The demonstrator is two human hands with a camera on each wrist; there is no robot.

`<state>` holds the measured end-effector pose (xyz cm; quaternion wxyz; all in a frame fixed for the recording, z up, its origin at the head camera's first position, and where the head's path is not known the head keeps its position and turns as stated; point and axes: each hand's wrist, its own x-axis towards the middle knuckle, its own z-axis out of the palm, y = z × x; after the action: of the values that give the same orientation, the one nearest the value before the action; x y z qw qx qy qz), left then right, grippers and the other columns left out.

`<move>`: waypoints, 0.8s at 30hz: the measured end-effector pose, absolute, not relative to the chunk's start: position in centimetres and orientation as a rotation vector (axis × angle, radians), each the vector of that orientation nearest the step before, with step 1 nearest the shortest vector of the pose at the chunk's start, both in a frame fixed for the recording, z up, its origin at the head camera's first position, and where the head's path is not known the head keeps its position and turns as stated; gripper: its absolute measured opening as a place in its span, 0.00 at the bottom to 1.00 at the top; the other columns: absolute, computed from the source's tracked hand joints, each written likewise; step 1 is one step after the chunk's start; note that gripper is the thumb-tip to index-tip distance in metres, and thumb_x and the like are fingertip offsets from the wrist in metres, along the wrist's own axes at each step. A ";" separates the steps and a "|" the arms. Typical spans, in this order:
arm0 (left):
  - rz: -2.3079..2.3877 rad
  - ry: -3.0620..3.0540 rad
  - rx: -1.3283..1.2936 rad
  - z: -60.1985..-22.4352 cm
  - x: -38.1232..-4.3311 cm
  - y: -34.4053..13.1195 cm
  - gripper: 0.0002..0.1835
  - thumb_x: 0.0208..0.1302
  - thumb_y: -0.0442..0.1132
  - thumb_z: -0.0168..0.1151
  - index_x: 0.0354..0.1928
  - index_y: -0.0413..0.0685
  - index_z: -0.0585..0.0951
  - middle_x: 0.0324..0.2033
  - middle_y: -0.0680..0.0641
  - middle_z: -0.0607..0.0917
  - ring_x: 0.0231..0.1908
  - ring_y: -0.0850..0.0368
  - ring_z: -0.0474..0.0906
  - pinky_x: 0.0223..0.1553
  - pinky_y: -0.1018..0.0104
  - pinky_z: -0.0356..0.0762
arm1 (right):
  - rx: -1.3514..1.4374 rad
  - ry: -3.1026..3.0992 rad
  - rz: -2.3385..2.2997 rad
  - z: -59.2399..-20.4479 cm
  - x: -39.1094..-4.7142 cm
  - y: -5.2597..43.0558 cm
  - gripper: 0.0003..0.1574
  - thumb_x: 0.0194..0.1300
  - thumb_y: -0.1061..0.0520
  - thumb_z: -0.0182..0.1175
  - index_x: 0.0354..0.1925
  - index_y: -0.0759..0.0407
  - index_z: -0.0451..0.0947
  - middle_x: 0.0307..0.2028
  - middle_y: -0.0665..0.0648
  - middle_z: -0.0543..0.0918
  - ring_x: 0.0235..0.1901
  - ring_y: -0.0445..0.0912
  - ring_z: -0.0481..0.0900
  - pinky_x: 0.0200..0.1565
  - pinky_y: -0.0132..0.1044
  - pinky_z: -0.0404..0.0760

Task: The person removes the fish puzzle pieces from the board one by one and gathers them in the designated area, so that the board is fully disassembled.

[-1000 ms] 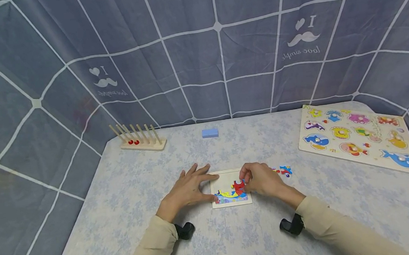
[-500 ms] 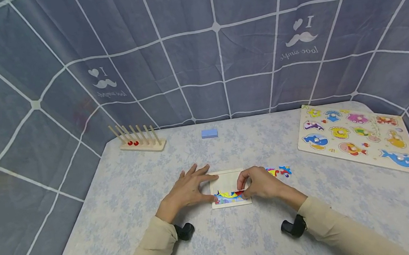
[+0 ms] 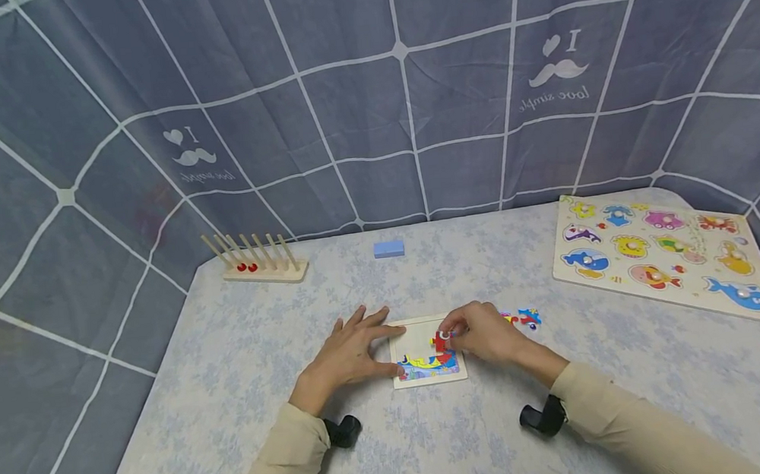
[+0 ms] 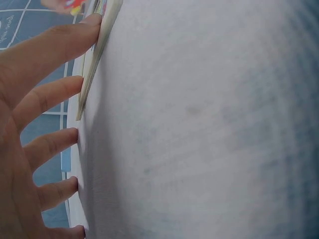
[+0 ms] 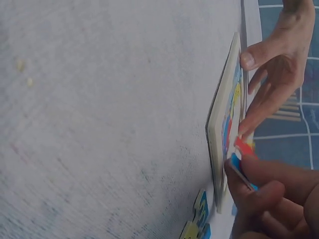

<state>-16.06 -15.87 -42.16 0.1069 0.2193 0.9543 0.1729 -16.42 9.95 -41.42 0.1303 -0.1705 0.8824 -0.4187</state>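
A small wooden jigsaw tray point(image 3: 431, 384) lies on the table between the two hands. Joined puzzle pieces point(image 3: 423, 370) in blue, yellow and red fill its lower part; bare wood shows above them. My right hand point(image 3: 489, 335) pinches a red puzzle piece point(image 3: 441, 342) between thumb and fingers over the tray's right side. In the right wrist view, that piece point(image 5: 244, 146) shows red and blue, held tilted above the tray. Fingers spread, my left hand point(image 3: 345, 356) rests at the tray's left side, thumb and index finger on its frame.
Several loose puzzle pieces point(image 3: 529, 318) lie just right of the right hand, partly hidden by it. A large animal peg puzzle board point(image 3: 671, 258) occupies the right side. Behind are a blue block point(image 3: 389, 249) and a wooden peg stand point(image 3: 267, 273) with red beads.
The right hand first tilts the red puzzle piece down toward the tray's lower right, then lifts it back up and a little left. The left hand stays in place.
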 end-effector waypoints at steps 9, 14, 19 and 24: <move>0.509 2.803 0.644 -42.2 -16.0 -15.9 0.38 0.49 0.64 0.73 0.64 0.64 0.78 0.73 0.49 0.63 0.74 0.37 0.47 0.66 0.29 0.45 | -0.468 2.625 -1.261 -40.9 -16.5 12.0 0.12 0.59 0.63 0.68 0.43 0.55 0.89 0.34 0.52 0.89 0.33 0.43 0.82 0.31 0.36 0.73; 0.510 2.807 0.646 -42.2 -15.9 -15.9 0.38 0.49 0.63 0.73 0.64 0.64 0.78 0.73 0.49 0.62 0.74 0.38 0.47 0.67 0.29 0.45 | -0.445 2.649 -1.225 -40.9 -16.3 14.0 0.11 0.60 0.61 0.68 0.43 0.56 0.89 0.40 0.55 0.89 0.39 0.42 0.82 0.35 0.34 0.74; 0.512 2.805 0.647 -42.2 -15.9 -15.9 0.37 0.49 0.62 0.74 0.64 0.63 0.78 0.73 0.49 0.62 0.74 0.38 0.47 0.66 0.29 0.45 | -0.361 2.641 -1.211 -41.0 -15.9 16.1 0.12 0.61 0.60 0.67 0.44 0.57 0.89 0.41 0.56 0.88 0.37 0.42 0.79 0.31 0.32 0.69; 0.510 2.809 0.651 -42.2 -15.9 -16.0 0.37 0.49 0.63 0.73 0.64 0.63 0.78 0.73 0.49 0.62 0.74 0.37 0.47 0.66 0.29 0.45 | -0.281 2.657 -1.185 -41.1 -15.4 18.2 0.13 0.62 0.59 0.67 0.46 0.57 0.88 0.45 0.58 0.87 0.32 0.44 0.75 0.28 0.32 0.70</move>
<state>-15.93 -15.96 -42.19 0.1065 0.2209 0.9539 0.1731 -15.37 18.18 -41.06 0.1094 -0.0957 0.9036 -0.4030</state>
